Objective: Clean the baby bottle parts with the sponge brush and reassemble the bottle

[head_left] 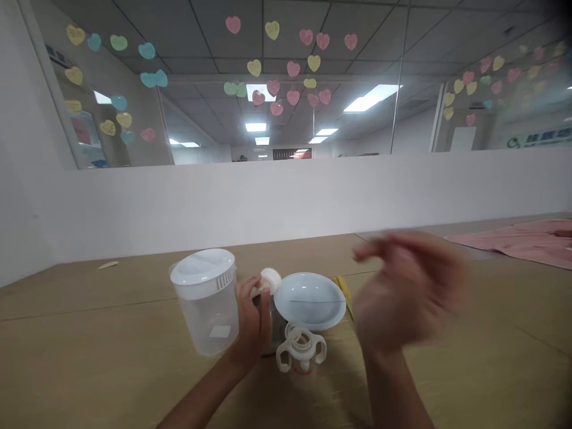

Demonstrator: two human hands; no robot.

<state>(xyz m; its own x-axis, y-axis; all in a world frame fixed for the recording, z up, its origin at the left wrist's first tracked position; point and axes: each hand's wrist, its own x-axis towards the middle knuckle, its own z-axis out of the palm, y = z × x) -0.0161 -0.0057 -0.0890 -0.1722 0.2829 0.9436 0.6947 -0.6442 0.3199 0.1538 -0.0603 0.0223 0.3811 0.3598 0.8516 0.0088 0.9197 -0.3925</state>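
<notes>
My left hand (254, 319) is closed, pinching a small round white bottle cap (270, 280) between thumb and fingers. Behind that hand a dark, see-through container (277, 333) is mostly hidden. Just right of it stands a clear baby bottle (302, 357) with two side handles and an uncovered top. My right hand (404, 292) is raised over the table to the right, smeared by motion, so its grip cannot be made out. Between the hands sits a pale blue bowl (310, 292), with a thin dark line across its inside.
A clear plastic pitcher (208, 322) with a white lid stands close to my left hand. Something yellow (343, 289) lies beside the bowl. A pink cloth (527, 241) is at the far right. A white wall (286, 199) with glass above closes off the table's back.
</notes>
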